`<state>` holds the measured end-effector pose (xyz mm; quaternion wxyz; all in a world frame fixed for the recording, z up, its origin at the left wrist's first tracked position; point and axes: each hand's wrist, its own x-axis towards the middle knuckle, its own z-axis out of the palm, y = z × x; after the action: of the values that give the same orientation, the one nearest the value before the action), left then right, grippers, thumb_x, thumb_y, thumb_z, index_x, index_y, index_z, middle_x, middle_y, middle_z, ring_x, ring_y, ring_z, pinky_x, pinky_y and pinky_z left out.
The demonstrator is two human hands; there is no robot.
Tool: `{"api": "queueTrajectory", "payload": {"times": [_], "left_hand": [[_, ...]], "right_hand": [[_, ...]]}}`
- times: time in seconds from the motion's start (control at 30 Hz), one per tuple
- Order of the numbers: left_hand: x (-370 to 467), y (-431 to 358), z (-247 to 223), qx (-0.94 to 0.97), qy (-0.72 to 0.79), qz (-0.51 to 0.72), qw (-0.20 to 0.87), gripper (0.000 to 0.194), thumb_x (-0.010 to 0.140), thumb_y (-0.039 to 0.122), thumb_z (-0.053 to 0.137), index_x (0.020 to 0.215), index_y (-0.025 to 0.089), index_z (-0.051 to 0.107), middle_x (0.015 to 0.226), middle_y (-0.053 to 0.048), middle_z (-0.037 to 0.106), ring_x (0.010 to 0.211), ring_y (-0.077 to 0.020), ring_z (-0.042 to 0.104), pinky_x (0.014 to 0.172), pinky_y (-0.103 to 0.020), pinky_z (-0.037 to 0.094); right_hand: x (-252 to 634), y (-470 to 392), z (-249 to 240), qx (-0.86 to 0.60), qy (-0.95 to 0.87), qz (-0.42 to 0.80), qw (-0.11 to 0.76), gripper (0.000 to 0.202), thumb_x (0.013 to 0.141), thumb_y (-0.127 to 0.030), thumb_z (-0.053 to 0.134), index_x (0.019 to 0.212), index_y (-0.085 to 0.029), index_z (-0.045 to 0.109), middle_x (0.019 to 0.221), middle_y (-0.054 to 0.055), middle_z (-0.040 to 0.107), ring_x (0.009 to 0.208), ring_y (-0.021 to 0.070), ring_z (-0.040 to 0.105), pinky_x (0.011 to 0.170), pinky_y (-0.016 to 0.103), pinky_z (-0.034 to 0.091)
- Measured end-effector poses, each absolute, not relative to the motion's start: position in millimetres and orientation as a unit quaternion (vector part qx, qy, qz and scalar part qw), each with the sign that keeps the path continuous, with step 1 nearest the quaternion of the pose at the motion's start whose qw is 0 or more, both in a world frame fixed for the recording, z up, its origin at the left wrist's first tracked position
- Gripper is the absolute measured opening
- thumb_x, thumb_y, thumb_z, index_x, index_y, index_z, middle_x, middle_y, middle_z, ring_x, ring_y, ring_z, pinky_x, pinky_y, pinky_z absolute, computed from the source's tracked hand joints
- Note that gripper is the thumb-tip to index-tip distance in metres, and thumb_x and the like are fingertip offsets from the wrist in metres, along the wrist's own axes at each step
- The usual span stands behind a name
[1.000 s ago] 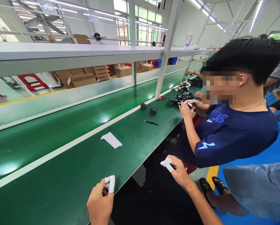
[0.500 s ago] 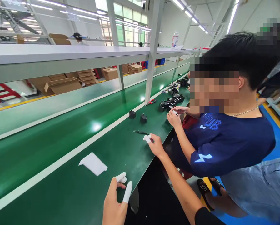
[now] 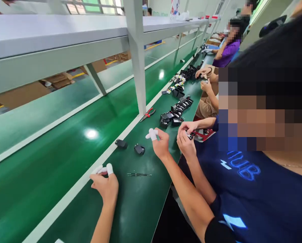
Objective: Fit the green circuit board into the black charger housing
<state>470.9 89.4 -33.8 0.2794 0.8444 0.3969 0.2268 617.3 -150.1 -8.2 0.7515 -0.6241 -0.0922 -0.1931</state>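
Observation:
My left hand (image 3: 105, 184) hovers over the green bench with white finger cots on its thumb and fingers. Its fingers are bent but apart, and nothing shows between them. Nearest to it are a black plug adapter (image 3: 121, 144) by the white strip and a pair of tweezers (image 3: 139, 174). My right hand (image 3: 161, 143), also in white finger cots, is raised over the bench with its fingers apart and nothing visible in them. A second black adapter (image 3: 139, 149) with metal prongs lies to its left.
Red-handled pliers (image 3: 148, 114) lie by the shelf post (image 3: 137, 60). Beyond are several black casings (image 3: 176, 111). Close on my right, a co-worker in a dark blue shirt (image 3: 242, 189) handles a small black part (image 3: 191, 135). Other people sit further along.
The view has shifted forward and down towards the adapters. My left hand has moved forward from the bench's near edge to beside the adapters and tweezers. The white sheet has almost left the view.

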Motion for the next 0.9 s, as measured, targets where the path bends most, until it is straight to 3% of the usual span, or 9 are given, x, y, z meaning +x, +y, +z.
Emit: {"api": "queueTrajectory", "payload": {"times": [0.13, 0.23, 0.37, 0.43, 0.53, 0.63, 0.73, 0.83, 0.9], "left_hand": [[482, 89, -41, 0.853, 0.451, 0.205, 0.166, 0.053, 0.085, 0.067, 0.056, 0.106, 0.018, 0.052, 0.111, -0.015, 0.065, 0.122, -0.0400, 0.065, 0.124, -0.066, 0.040], [486, 85, -41, 0.868, 0.466, 0.149, 0.087, 0.059, 0.089, 0.069, 0.047, 0.114, 0.016, 0.058, 0.117, -0.019, 0.065, 0.131, -0.0470, 0.060, 0.120, -0.069, 0.043], [495, 79, -41, 0.878, 0.470, 0.091, 0.014, 0.073, 0.097, 0.072, 0.032, 0.122, 0.010, 0.062, 0.126, -0.025, 0.062, 0.136, -0.0493, 0.056, 0.120, -0.068, 0.043], [499, 76, -40, 0.877, 0.474, 0.075, -0.002, 0.078, 0.100, 0.072, 0.027, 0.125, 0.007, 0.062, 0.125, -0.026, 0.062, 0.133, -0.0493, 0.057, 0.119, -0.067, 0.044], [505, 74, -36, 0.887, 0.459, 0.046, -0.024, 0.085, 0.102, 0.072, 0.021, 0.128, 0.002, 0.063, 0.121, -0.028, 0.061, 0.126, -0.0493, 0.058, 0.113, -0.065, 0.048], [508, 74, -32, 0.894, 0.445, 0.010, -0.043, 0.092, 0.105, 0.071, 0.013, 0.133, -0.003, 0.060, 0.122, -0.030, 0.059, 0.124, -0.0501, 0.057, 0.109, -0.064, 0.048], [511, 75, -30, 0.895, 0.442, -0.024, -0.046, 0.093, 0.108, 0.070, 0.007, 0.133, -0.003, 0.058, 0.125, -0.032, 0.056, 0.127, -0.0519, 0.054, 0.110, -0.064, 0.044], [517, 76, -26, 0.888, 0.456, -0.038, -0.047, 0.097, 0.106, 0.073, 0.001, 0.132, -0.002, 0.057, 0.127, -0.034, 0.053, 0.130, -0.0543, 0.050, 0.112, -0.065, 0.040], [522, 75, -24, 0.881, 0.470, -0.042, -0.044, 0.098, 0.105, 0.075, -0.002, 0.131, 0.000, 0.056, 0.128, -0.034, 0.053, 0.132, -0.0543, 0.049, 0.114, -0.065, 0.039]], "right_hand": [[725, -191, 2, -0.674, 0.009, -0.135, 0.726, 0.058, 0.115, -0.053, 0.047, 0.083, -0.015, 0.076, 0.075, 0.005, 0.061, 0.069, 0.0154, 0.054, 0.067, 0.031, 0.038], [822, -214, -2, -0.835, 0.112, -0.051, 0.537, 0.046, 0.118, -0.028, 0.033, 0.106, -0.015, 0.075, 0.102, 0.007, 0.072, 0.089, 0.0179, 0.064, 0.078, 0.030, 0.044], [920, -225, -18, -0.896, 0.165, 0.014, 0.412, 0.027, 0.113, -0.032, 0.054, 0.114, -0.014, 0.074, 0.129, 0.015, 0.071, 0.121, 0.0334, 0.065, 0.104, 0.044, 0.048], [950, -231, -26, -0.911, 0.178, 0.046, 0.370, 0.027, 0.110, -0.031, 0.059, 0.117, -0.010, 0.075, 0.131, 0.019, 0.070, 0.129, 0.0393, 0.062, 0.111, 0.051, 0.047], [982, -246, -42, -0.923, 0.197, 0.028, 0.330, 0.043, 0.107, -0.023, 0.062, 0.144, -0.003, 0.064, 0.152, 0.024, 0.059, 0.145, 0.0405, 0.051, 0.123, 0.054, 0.040], [1014, -264, -62, -0.954, 0.174, 0.002, 0.244, 0.066, 0.105, -0.021, 0.063, 0.166, 0.001, 0.046, 0.174, 0.022, 0.038, 0.168, 0.0348, 0.027, 0.140, 0.047, 0.018], [1044, -279, -80, -0.978, 0.138, 0.022, 0.154, 0.067, 0.105, -0.023, 0.065, 0.164, 0.003, 0.049, 0.175, 0.024, 0.035, 0.172, 0.0350, 0.015, 0.142, 0.048, 0.001], [1064, -288, -87, -0.988, 0.094, 0.021, 0.123, 0.044, 0.105, -0.009, 0.051, 0.145, 0.001, 0.067, 0.169, 0.025, 0.043, 0.168, 0.0359, 0.023, 0.139, 0.053, 0.007], [1070, -290, -88, -0.992, 0.068, 0.012, 0.105, 0.042, 0.104, -0.003, 0.045, 0.136, 0.000, 0.071, 0.158, 0.024, 0.051, 0.159, 0.0360, 0.036, 0.136, 0.053, 0.016]]}}
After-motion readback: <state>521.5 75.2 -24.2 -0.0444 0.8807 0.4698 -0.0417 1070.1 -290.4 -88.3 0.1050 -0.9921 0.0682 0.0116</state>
